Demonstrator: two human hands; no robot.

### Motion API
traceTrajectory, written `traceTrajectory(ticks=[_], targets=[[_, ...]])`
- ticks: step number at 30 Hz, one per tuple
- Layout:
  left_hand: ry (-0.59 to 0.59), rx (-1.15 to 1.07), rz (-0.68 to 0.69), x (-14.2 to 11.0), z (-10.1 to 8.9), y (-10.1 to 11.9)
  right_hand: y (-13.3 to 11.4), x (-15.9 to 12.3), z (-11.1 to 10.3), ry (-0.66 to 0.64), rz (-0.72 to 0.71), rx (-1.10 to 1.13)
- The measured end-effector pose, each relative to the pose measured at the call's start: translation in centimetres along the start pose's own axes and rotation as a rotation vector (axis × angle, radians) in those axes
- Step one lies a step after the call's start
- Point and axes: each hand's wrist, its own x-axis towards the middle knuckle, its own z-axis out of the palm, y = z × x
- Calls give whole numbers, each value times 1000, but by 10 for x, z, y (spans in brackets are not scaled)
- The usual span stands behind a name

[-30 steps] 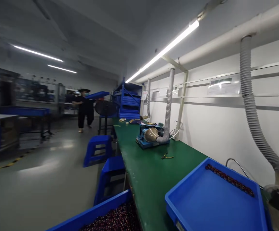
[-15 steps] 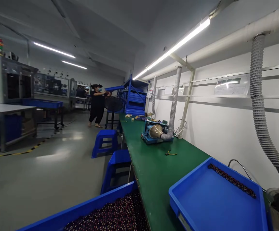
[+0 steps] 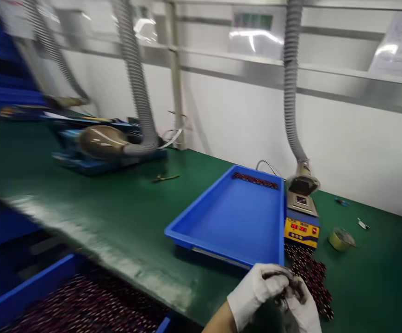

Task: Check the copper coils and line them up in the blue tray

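Both hands wear white gloves with dark fingertips and meet at the lower right, over the front of the green table. My left hand [image 3: 258,289] is closed, its fingers pinching a small dark part [image 3: 281,296]. My right hand [image 3: 303,307] is closed against the same spot from the other side. Fingers and blur hide the part's exact kind. Beside the right hand lies a pile of small dark parts with reddish and pale specks [image 3: 312,277]. A blue tray [image 3: 221,222] sits just beyond the left hand, with a row of such parts [image 3: 255,180] along its far end.
Behind the pile stands a solder pot [image 3: 302,226] with a red digital display, under a grey exhaust hose [image 3: 291,83]. A small round tin [image 3: 341,239] is right of it. Pliers [image 3: 165,178] and a blue machine [image 3: 107,148] are leftward. A blue bin [image 3: 62,273] of parts is lower left.
My view has swung right and down, from the room and the co-worker to the table. Both gloved hands, the solder pot and the parts pile have come into view.
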Motion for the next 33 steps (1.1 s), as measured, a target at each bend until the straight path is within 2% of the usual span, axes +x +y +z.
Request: traceTrajectory(ticks=[3, 6, 8, 11, 14, 18, 21, 24, 27, 31, 33], targets=[[188, -138, -27, 11, 14, -18, 4, 5, -13, 172, 67, 29], [346, -246, 20, 15, 18, -27, 9, 11, -28, 222, 57, 96], [405, -264, 25, 16, 16, -22, 13, 16, -42, 222, 71, 110], [289, -162, -95, 18, 14, -9, 20, 25, -65, 175, 87, 64], [192, 20, -223, 22, 19, 0, 23, 29, -75, 172, 57, -14], [187, 62, -243, 27, 25, 0, 15, 27, -63, 240, -5, -135], [205, -2, -244, 30, 25, 0, 8, 23, -49, 309, -54, -157], [236, -104, -227, 32, 26, -3, 4, 22, -40, 311, -63, -166], [282, -208, -187, 33, 28, -7, 3, 21, -33, 306, -47, -112], [410, -547, -33, 30, 28, -3, 2, 22, -26, 281, 9, 44], [395, -541, -35, 31, 27, 2, 0, 23, -24, 281, 44, 78]])
